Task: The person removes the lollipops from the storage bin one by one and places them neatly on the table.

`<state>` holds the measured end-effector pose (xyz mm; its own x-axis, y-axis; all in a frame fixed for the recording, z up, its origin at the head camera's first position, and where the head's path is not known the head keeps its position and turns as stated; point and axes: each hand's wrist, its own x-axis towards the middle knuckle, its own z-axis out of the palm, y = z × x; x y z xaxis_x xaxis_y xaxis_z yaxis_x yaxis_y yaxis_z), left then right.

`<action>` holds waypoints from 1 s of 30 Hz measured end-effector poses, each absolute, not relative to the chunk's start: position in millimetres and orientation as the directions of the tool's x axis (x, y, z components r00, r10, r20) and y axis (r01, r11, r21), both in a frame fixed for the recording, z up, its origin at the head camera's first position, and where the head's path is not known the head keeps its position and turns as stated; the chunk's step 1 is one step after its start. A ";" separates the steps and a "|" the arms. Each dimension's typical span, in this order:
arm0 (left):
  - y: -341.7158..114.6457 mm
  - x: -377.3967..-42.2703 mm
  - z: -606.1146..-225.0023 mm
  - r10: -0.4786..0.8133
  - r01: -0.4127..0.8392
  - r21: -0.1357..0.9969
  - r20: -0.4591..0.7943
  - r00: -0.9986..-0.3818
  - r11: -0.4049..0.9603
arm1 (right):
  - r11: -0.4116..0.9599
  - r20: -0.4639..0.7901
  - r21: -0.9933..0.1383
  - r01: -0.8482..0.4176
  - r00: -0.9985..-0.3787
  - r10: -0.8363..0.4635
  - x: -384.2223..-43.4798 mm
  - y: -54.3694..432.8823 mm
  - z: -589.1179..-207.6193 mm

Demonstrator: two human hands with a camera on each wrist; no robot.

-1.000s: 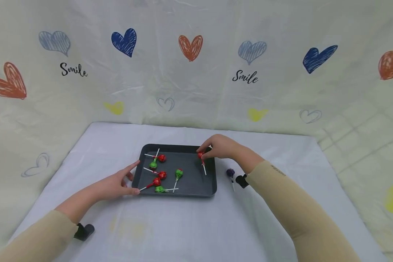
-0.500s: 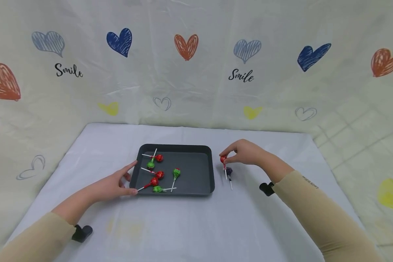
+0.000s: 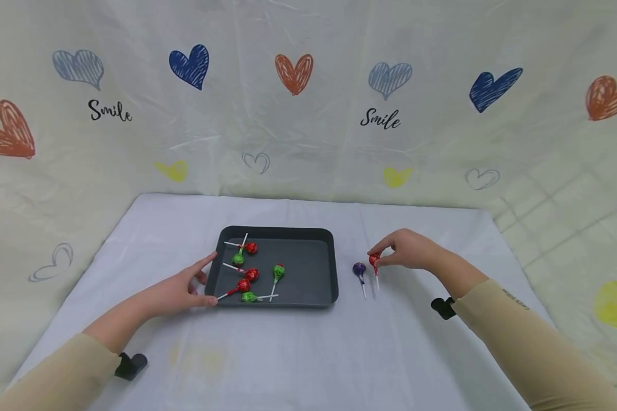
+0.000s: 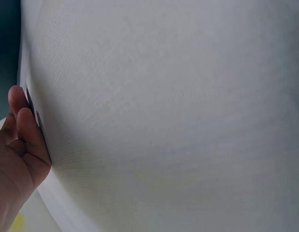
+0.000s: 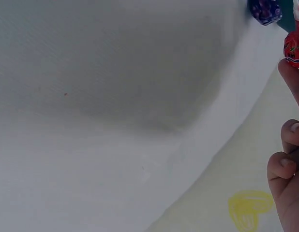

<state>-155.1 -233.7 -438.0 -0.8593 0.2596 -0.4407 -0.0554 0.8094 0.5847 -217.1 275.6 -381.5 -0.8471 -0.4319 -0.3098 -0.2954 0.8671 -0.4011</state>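
My right hand [image 3: 413, 251] pinches a red-wrapped lollipop [image 3: 373, 261] by its candy end, the white stick hanging down toward the cloth. A purple lollipop [image 3: 359, 269] lies on the cloth just left of it. In the right wrist view, the red lollipop [image 5: 294, 47] touches a fingertip at the right edge. Left of these sits a dark grey tray [image 3: 308, 274], where several red and green lollipops [image 3: 279, 272] lie in the left half. My left hand [image 3: 177, 292] rests with thumb and forefinger spread against the tray's left rim; the left wrist view shows its other fingers loosely bent.
A white cloth [image 3: 288, 354] covers the table. Behind it hangs a pale backdrop [image 3: 329, 142] printed with hearts and the word Smile. Black wrist-worn pieces sit at both sleeve cuffs.
My right hand has lifted the red lollipop out of the tray's right side and carried it rightward, past the purple lollipop. The left hand has stayed at the tray's left rim.
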 end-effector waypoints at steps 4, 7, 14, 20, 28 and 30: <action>-234.2 -156.1 -439.8 0.260 -0.059 0.589 -0.441 -0.859 0.806 | 0.879 -0.330 -0.370 -0.302 -0.841 -0.428 -221.1 278.3 -392.6; -234.3 -156.8 -440.8 0.256 -0.066 0.592 -0.444 -0.859 0.803 | 0.881 -0.332 -0.340 -0.329 -0.835 -0.439 -224.1 279.0 -400.7; -234.8 -157.9 -442.2 0.249 -0.071 0.591 -0.442 -0.862 0.804 | 0.887 -0.345 -0.321 -0.332 -0.831 -0.436 -228.5 275.8 -409.7; -235.4 -159.0 -443.5 0.253 -0.062 0.589 -0.437 -0.863 0.806 | 0.881 -0.337 -0.307 -0.360 -0.825 -0.455 -226.6 272.8 -407.5; -235.0 -159.1 -443.2 0.252 -0.067 0.588 -0.443 -0.860 0.806 | 0.875 -0.292 -0.300 -0.379 -0.837 -0.463 -226.3 275.6 -401.7; -235.2 -159.0 -443.4 0.250 -0.068 0.587 -0.443 -0.861 0.806 | 0.872 -0.284 -0.311 -0.377 -0.839 -0.464 -227.1 275.4 -399.6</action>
